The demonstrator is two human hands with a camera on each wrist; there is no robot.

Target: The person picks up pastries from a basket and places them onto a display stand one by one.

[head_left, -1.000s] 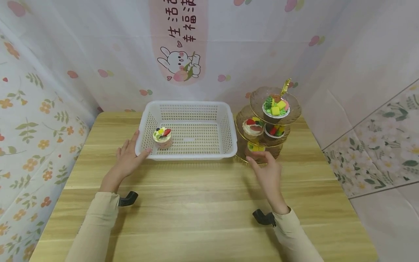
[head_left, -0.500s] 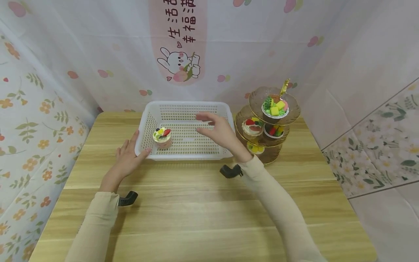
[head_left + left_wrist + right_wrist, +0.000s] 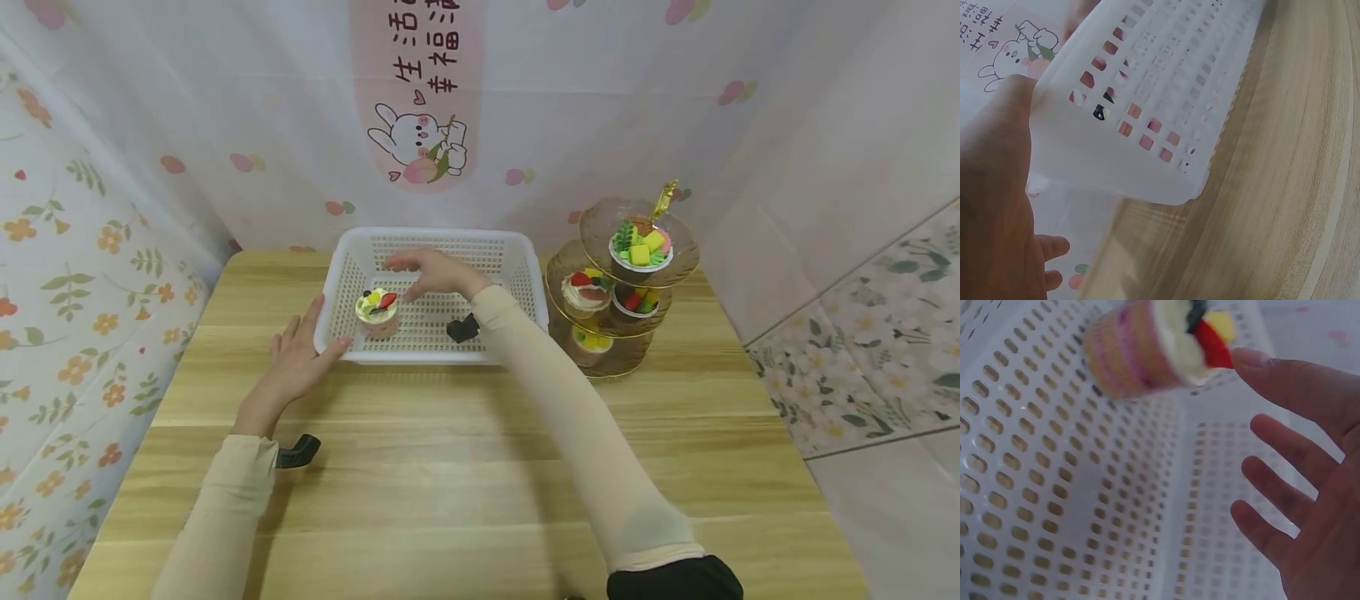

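Note:
A toy cream cup cake topped with a red strawberry piece stands at the left end of a white plastic basket. My right hand is over the basket, just right of the cake, its fingers spread and holding nothing. In the right wrist view, one fingertip overlaps the edge of the strawberry topping, while the other fingers hang apart. My left hand rests against the basket's front left corner, fingers extended, thumb over the rim. The left wrist view shows it beside the basket's perforated wall.
A tiered stand with gold rims and a gold handle stands close to the basket's right end. It bears several toy cakes, one on the top tier. A printed curtain hangs behind the wooden table.
My right hand has left the stand's lowest tier and swept left over the basket to the cake, carrying nothing. My left hand stays at the basket corner. The head view has shifted slightly.

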